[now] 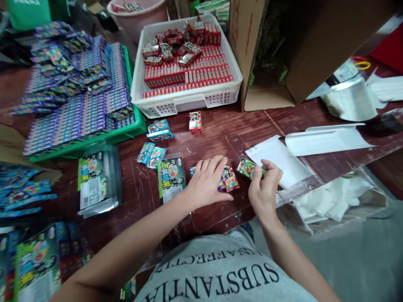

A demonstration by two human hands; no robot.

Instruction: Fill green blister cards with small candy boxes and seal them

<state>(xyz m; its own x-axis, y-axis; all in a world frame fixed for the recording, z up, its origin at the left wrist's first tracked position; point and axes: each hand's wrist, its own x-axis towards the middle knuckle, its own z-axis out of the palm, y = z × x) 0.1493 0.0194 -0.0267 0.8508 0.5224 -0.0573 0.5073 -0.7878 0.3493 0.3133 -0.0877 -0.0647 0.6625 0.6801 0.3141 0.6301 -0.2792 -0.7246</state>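
My left hand (208, 180) lies palm down over a row of small boxes, with its fingers stretched out and the thumb apart. A red-and-black box (231, 178) shows past the fingers; bits of blue and purple boxes peek out, mostly hidden under the hand. In my right hand (266, 184) a small green printed box (247, 168) is pinched between thumb and fingers, just right of the red one. Left of my left hand lies a clear plastic pack with a green-and-black printed card (171, 176). Small blue packets (151, 155) rest beyond it.
A white basket (189, 105) of red boxes stands at the back, beside a green tray (135, 121) heaped with purple boxes. A large cardboard box (248, 54) rises at the back right. White paper sheets (280, 163) and a plastic bag of white pieces (333, 197) lie on the right.
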